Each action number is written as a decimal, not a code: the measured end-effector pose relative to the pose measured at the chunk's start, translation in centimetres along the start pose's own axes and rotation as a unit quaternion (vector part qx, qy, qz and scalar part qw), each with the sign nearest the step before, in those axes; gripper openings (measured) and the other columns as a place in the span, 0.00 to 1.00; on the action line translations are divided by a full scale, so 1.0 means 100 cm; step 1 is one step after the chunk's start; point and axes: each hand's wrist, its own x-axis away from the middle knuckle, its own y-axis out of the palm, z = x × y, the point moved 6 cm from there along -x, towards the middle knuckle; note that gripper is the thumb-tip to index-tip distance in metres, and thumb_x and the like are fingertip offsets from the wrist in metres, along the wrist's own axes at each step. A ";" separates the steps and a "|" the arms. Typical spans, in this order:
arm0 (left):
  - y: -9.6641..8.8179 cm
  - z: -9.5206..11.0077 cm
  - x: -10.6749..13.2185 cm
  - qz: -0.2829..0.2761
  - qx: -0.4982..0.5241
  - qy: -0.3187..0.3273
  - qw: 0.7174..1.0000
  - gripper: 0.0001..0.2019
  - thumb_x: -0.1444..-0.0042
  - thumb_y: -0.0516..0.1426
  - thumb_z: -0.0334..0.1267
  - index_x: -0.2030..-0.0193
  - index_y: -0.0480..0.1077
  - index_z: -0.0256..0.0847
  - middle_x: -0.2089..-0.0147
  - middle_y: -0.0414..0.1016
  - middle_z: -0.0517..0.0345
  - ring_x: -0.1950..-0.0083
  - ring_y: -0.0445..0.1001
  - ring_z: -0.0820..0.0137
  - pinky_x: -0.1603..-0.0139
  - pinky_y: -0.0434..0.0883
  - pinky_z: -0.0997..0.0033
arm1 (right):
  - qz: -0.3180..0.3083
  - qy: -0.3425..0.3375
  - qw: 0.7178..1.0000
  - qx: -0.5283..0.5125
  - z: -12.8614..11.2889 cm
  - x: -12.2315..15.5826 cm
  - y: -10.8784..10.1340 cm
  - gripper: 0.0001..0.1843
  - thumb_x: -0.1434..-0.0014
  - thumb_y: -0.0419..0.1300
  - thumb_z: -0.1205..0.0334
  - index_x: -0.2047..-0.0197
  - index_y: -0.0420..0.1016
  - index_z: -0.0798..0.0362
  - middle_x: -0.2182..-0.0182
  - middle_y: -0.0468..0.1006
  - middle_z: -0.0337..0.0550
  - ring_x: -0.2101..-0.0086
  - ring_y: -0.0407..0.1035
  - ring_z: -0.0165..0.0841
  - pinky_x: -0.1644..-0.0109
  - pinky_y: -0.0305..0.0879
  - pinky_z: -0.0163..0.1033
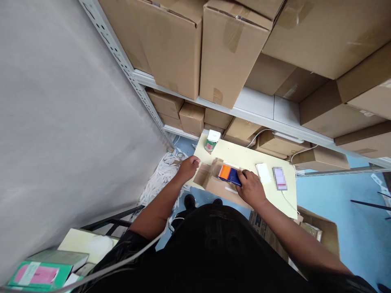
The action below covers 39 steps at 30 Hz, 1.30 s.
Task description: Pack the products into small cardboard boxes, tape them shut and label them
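Note:
Over the small pale table, my right hand has its fingers on the right end of a flat orange and dark blue packet. The packet lies over a piece of brown cardboard. At the table's left edge, my left hand is held closed, thumb against curled fingers; whatever is in them, if anything, cannot be made out. Farther back on the table stands a green container with white slips on top.
A white card stack and a phone with a cable lie on the table's right. Shelves of cardboard boxes rise behind it. White paper strips litter the floor at left. An open carton stands at right.

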 end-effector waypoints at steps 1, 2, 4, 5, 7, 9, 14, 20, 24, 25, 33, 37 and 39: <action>-0.010 -0.006 -0.001 0.012 -0.031 0.009 0.999 0.10 0.38 0.53 0.41 0.60 0.74 0.42 0.66 0.79 0.58 0.63 0.76 0.65 0.59 0.70 0.68 | -0.002 -0.003 1.000 0.003 0.001 0.004 -0.001 0.28 0.41 0.62 0.62 0.37 0.69 0.55 0.53 0.73 0.57 0.55 0.66 0.50 0.49 0.65 0.52; -0.014 -0.011 -0.001 0.014 -0.062 0.021 0.998 0.10 0.38 0.52 0.40 0.60 0.74 0.42 0.65 0.79 0.57 0.61 0.76 0.64 0.57 0.70 0.67 | -0.004 -0.006 1.000 0.005 0.002 0.008 -0.002 0.28 0.40 0.61 0.62 0.36 0.69 0.55 0.53 0.73 0.57 0.55 0.65 0.50 0.49 0.65 0.52; -0.010 -0.022 0.003 0.009 -0.112 0.038 0.993 0.10 0.37 0.52 0.38 0.60 0.74 0.42 0.63 0.80 0.55 0.59 0.77 0.63 0.55 0.70 0.66 | -0.001 -0.012 1.000 0.003 0.000 0.014 -0.001 0.28 0.40 0.60 0.62 0.37 0.70 0.54 0.53 0.73 0.56 0.55 0.65 0.50 0.49 0.64 0.52; -0.001 -0.028 0.006 0.003 -0.127 0.040 0.991 0.10 0.37 0.51 0.37 0.60 0.74 0.41 0.62 0.80 0.54 0.58 0.77 0.62 0.54 0.70 0.65 | 0.003 -0.013 1.000 0.001 -0.001 0.016 0.000 0.27 0.39 0.60 0.62 0.37 0.70 0.54 0.53 0.73 0.56 0.54 0.65 0.50 0.48 0.64 0.53; 0.022 -0.039 0.013 -0.009 -0.136 0.031 0.990 0.10 0.36 0.50 0.35 0.60 0.73 0.41 0.62 0.80 0.52 0.58 0.77 0.62 0.54 0.70 0.65 | 0.013 -0.009 1.000 -0.005 -0.002 0.018 0.003 0.26 0.38 0.59 0.61 0.37 0.70 0.54 0.52 0.73 0.57 0.54 0.65 0.50 0.48 0.64 0.53; 0.047 -0.049 0.021 -0.027 -0.127 0.018 0.991 0.09 0.35 0.50 0.35 0.60 0.72 0.42 0.63 0.79 0.53 0.59 0.77 0.62 0.54 0.70 0.64 | 0.020 -0.001 1.000 -0.010 0.000 0.020 0.007 0.26 0.38 0.58 0.61 0.38 0.71 0.55 0.52 0.73 0.58 0.53 0.65 0.50 0.48 0.64 0.54; 0.074 -0.061 0.029 -0.035 -0.069 -0.022 0.997 0.05 0.36 0.54 0.39 0.61 0.68 0.42 0.64 0.77 0.56 0.59 0.77 0.64 0.54 0.71 0.64 | 0.060 0.008 0.998 -0.034 0.012 0.029 0.014 0.26 0.39 0.59 0.60 0.38 0.70 0.56 0.51 0.73 0.58 0.51 0.67 0.50 0.46 0.66 0.55; 0.097 -0.061 0.032 -0.053 0.169 -0.086 0.980 0.08 0.35 0.53 0.45 0.57 0.61 0.44 0.65 0.71 0.62 0.66 0.78 0.70 0.63 0.74 0.69 | 0.135 0.037 0.985 -0.105 0.037 0.052 0.019 0.31 0.40 0.59 0.60 0.34 0.63 0.54 0.49 0.72 0.56 0.47 0.67 0.50 0.43 0.68 0.58; 0.130 -0.047 0.034 -0.082 0.076 -0.038 0.993 0.09 0.35 0.54 0.45 0.57 0.64 0.43 0.66 0.74 0.59 0.62 0.77 0.65 0.56 0.74 0.63 | 0.158 0.014 0.981 -0.108 0.040 0.062 0.023 0.32 0.40 0.61 0.59 0.34 0.61 0.54 0.49 0.71 0.57 0.48 0.67 0.50 0.44 0.69 0.58; 0.138 -0.044 0.034 -0.092 0.044 -0.023 0.995 0.09 0.35 0.54 0.45 0.57 0.65 0.42 0.64 0.75 0.57 0.60 0.77 0.64 0.54 0.73 0.62 | 0.154 0.010 0.982 -0.106 0.039 0.062 0.024 0.32 0.40 0.61 0.59 0.34 0.62 0.54 0.49 0.72 0.57 0.48 0.68 0.50 0.44 0.69 0.58; 0.151 -0.031 0.032 -0.125 -0.063 0.053 0.989 0.27 0.37 0.54 0.39 0.31 0.61 0.37 0.36 0.69 0.40 0.33 0.67 0.51 0.33 0.66 0.49 | 0.175 -0.015 0.979 -0.105 0.032 0.057 0.021 0.33 0.39 0.62 0.59 0.32 0.61 0.53 0.51 0.72 0.55 0.52 0.68 0.49 0.48 0.70 0.57; 0.131 0.002 0.040 -0.197 -0.089 0.256 0.942 0.39 0.42 0.58 0.38 0.24 0.52 0.44 0.21 0.48 0.47 0.21 0.47 0.52 0.23 0.51 0.47 | 0.192 -0.030 0.975 -0.107 0.029 0.056 0.017 0.34 0.39 0.61 0.60 0.32 0.60 0.56 0.51 0.72 0.56 0.53 0.68 0.48 0.50 0.70 0.56; 0.131 0.015 0.044 -0.247 -0.118 0.314 0.909 0.46 0.47 0.65 0.43 0.23 0.51 0.47 0.19 0.39 0.51 0.20 0.39 0.47 0.22 0.47 0.43 | 0.203 -0.034 0.973 -0.108 0.028 0.055 0.015 0.33 0.38 0.61 0.61 0.32 0.61 0.57 0.52 0.72 0.57 0.54 0.67 0.47 0.51 0.70 0.55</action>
